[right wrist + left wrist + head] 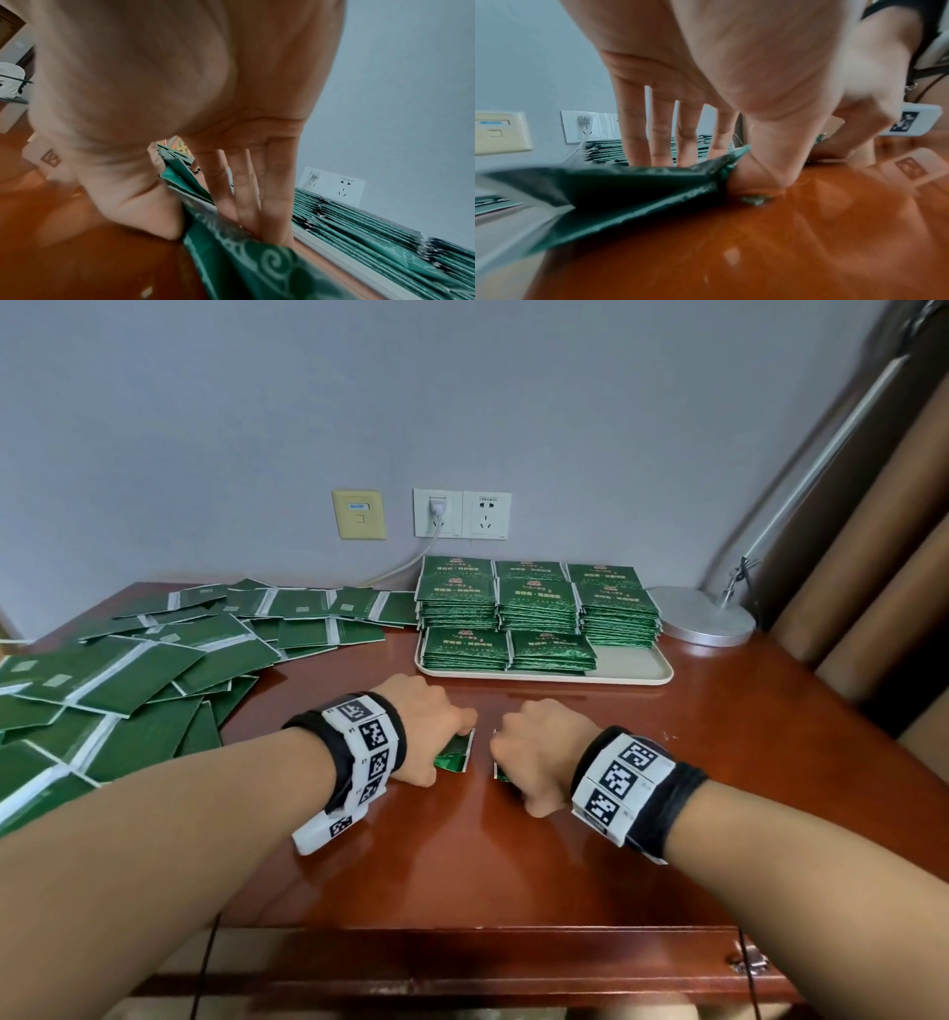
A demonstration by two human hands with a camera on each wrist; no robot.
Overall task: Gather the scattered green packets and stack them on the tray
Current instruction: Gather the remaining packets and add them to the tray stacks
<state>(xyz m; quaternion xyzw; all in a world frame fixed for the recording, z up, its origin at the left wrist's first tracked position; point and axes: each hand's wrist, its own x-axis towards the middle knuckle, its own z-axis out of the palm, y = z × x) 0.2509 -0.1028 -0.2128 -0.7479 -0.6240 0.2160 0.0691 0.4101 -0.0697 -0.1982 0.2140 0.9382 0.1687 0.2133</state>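
Note:
Both hands sit close together over the middle of the brown table. My left hand (462,729) pinches one green packet (454,755) between thumb and fingers (659,142), and its lower edge touches the table (808,233). My right hand (500,752) pinches a second green packet (231,253) the same way. A narrow gap separates the two packets. Behind the hands stands the cream tray (637,662) holding several neat stacks of green packets (539,608). A loose pile of scattered green packets (128,670) covers the table's left side.
A round metal lamp base (703,616) stands right of the tray, its arm rising toward a brown curtain (873,557). Wall sockets (462,513) with a plugged white cable are behind the tray. The table's front edge (462,937) is near my forearms.

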